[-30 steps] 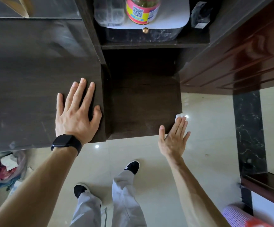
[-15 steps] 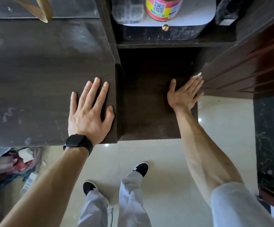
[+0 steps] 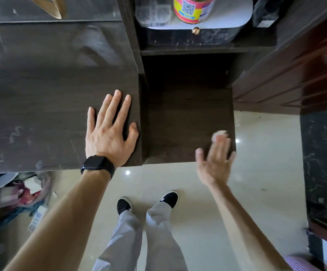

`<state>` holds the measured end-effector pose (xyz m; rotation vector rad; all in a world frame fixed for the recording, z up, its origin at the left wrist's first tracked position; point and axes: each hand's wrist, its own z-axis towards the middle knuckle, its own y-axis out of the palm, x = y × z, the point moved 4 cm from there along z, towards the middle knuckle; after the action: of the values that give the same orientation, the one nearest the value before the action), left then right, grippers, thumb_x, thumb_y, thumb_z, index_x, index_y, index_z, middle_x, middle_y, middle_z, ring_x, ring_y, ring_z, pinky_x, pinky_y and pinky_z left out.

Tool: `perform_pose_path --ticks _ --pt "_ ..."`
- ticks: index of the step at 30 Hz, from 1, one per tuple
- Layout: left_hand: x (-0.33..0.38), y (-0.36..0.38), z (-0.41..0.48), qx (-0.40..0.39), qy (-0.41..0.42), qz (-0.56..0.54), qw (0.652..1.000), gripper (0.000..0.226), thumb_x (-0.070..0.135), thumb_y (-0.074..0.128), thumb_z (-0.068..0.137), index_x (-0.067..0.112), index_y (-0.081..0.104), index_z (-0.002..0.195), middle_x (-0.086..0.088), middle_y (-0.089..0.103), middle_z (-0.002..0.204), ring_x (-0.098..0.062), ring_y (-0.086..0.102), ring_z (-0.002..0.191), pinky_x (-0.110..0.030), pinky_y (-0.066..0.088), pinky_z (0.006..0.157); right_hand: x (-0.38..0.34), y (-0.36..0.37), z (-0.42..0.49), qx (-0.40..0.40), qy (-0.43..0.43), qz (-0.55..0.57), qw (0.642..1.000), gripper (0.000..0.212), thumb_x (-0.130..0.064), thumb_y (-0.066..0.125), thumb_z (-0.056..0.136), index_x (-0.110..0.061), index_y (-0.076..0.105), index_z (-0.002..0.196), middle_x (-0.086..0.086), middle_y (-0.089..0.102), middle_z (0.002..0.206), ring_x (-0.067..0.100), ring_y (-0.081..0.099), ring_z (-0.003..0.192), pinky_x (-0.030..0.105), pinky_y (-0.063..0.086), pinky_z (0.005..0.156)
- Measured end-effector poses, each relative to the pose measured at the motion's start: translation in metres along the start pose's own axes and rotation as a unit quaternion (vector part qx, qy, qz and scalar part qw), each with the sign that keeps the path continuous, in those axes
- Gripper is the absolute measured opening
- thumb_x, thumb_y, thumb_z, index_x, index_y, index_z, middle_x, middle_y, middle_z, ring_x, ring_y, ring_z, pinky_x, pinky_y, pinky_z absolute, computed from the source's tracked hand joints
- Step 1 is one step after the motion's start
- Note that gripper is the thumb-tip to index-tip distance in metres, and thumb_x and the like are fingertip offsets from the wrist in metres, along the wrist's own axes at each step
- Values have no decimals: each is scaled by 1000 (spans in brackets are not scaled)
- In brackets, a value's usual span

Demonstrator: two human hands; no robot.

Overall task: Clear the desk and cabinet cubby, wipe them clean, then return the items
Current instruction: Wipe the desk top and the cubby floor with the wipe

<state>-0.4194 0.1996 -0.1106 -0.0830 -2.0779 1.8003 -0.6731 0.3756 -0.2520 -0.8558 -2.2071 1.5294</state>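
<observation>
My left hand point(image 3: 110, 132) lies flat, fingers spread, on the dark wooden desk top point(image 3: 41, 94) near its right front corner; a black watch is on the wrist. My right hand point(image 3: 215, 163), blurred by motion, has straight fingers over the front right corner of the lower dark cubby surface point(image 3: 178, 124). A small white wad of tissue point(image 3: 219, 133) shows at its fingertips, pressed against that surface. The desk top carries pale smears and dust marks.
On the shelf behind stand a jar with a pink and yellow label point(image 3: 192, 8), a clear plastic box point(image 3: 153, 10) and a black object point(image 3: 264, 10). A reddish wooden door point(image 3: 295, 75) flanks the right. A rubbish bag point(image 3: 22, 194) sits on the floor under the desk.
My right hand slid with the tissue from the back right of the cubby surface forward to its front right corner. My left hand stayed flat on the desk.
</observation>
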Motion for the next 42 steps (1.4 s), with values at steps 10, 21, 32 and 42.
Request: perform_pose_path --ticks 10,21,32,42 --pt "-2 2 0 -11 3 12 1000 60 46 32 100 35 15 157 9 9 165 -12 2 152 -47 1 124 -110 27 -50 14 -240 1 971 69 -47 26 104 -11 5 159 4 -2 167 17 -3 154 50 11 124" --pt "0 2 0 -8 14 8 1000 61 46 30 99 33 15 157 8 9 166 -13 2 153 -50 2 123 -74 16 -31 63 30 86 994 67 -45 21 104 -7 7 158 9 3 167 23 0 154 56 2 123" --pt "0 3 -1 -3 12 -4 1000 61 43 33 99 33 16 157 8 8 166 -12 2 152 -50 2 123 -86 32 -48 54 -146 48 987 64 -44 18 105 -15 2 159 0 -3 167 14 -6 154 49 3 125" --pt "-1 5 -3 5 20 1 1000 60 41 33 100 33 15 157 8 8 166 -13 3 152 -50 3 123 5 10 -10 221 195 332 896 59 -22 31 106 13 14 151 31 16 160 41 26 147 45 40 113"
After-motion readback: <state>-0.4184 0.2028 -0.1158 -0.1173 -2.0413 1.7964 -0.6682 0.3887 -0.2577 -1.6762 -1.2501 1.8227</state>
